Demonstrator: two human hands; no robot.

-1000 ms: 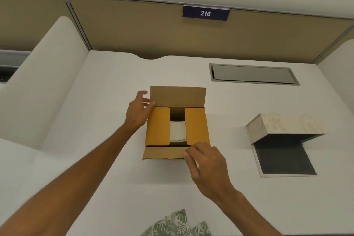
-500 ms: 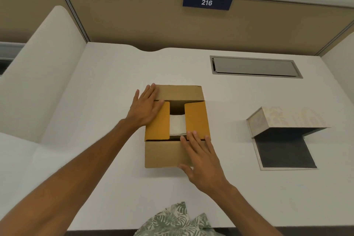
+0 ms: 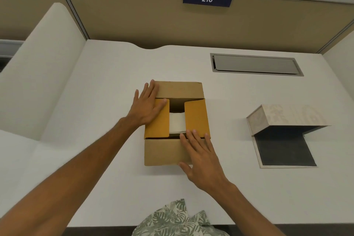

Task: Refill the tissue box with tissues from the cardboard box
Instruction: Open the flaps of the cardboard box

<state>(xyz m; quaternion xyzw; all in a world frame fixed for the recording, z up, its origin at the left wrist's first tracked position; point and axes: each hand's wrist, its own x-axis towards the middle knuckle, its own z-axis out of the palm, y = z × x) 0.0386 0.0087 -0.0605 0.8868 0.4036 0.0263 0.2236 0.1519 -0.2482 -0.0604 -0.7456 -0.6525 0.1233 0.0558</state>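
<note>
Two hands flat on the cardboard box point(image 3: 173, 151) — neither one gripping anything. Left hand point(image 3: 146, 106) lies open, fingers spread, palm across the left inner flap and fingertips reaching the far outer flap. Right hand point(image 3: 201, 156) is open too, palm down on the near outer flap, fingertips at the edge of the right inner flap. Between those two orange flaps a narrow gap shows the tissues point(image 3: 177, 123), a pale stack down inside; how deep it goes I can't quite tell. That gap runs away from the person, so the stack sits just ahead of the right fingertips and just right of the left palm. Tissue box point(image 3: 287, 117) waits well off to the right on the desk point(image 3: 95, 86), lid tilted up, dark interior showing — the right hand is clearly the nearer one for that trip. Inner flaps look like the next thing to part.
</note>
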